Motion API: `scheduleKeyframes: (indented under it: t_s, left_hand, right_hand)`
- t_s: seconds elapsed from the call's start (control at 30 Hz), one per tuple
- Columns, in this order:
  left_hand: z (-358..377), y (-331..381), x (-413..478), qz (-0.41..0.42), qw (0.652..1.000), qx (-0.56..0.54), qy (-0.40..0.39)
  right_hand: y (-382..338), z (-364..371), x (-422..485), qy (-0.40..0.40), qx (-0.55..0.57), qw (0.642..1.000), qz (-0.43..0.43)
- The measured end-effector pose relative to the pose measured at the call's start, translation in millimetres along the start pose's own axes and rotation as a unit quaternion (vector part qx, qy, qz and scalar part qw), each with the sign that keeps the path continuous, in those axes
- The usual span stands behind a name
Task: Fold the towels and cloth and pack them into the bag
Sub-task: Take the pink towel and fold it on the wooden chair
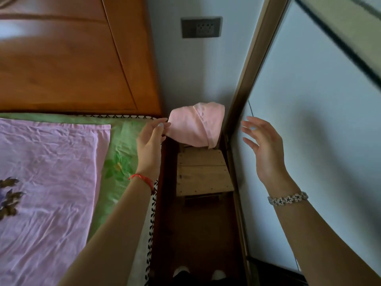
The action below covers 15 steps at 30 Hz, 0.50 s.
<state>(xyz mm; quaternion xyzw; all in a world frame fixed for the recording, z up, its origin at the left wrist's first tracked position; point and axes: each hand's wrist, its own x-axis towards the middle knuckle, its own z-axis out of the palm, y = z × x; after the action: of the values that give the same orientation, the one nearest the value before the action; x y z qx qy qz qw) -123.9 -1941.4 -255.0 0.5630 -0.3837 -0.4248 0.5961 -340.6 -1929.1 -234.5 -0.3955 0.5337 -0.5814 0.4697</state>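
A pink cloth (196,124) hangs bunched in the air above a wooden stool (203,174), in the gap between the bed and the wall. My left hand (151,145) pinches its left corner between thumb and fingertips. To the right of the cloth, my right hand (261,145) is raised with fingers spread and holds nothing. A large lilac cloth (51,178) with a dark printed pattern lies spread flat on the bed at the left. No bag is in view.
A green bedsheet (121,153) covers the bed under the lilac cloth. A wooden headboard (72,58) stands behind it. A wall socket (201,27) is on the far wall. A pale sliding door (319,131) runs close along the right.
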Motion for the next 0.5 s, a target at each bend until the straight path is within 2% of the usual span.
scheduleKeyframes:
  t_s: [0.3, 0.5]
  left_hand:
    - [25.9, -155.1, 41.1, 0.014, 1.000, 0.007, -0.001]
    - [42.5, -231.4, 74.6, 0.043, 0.999, -0.014, 0.006]
  right_hand:
    - [152.6, -18.2, 59.7, -0.008, -0.005, 1.000, -0.029]
    - [229.9, -22.7, 93.7, 0.002, -0.001, 0.999, -0.049]
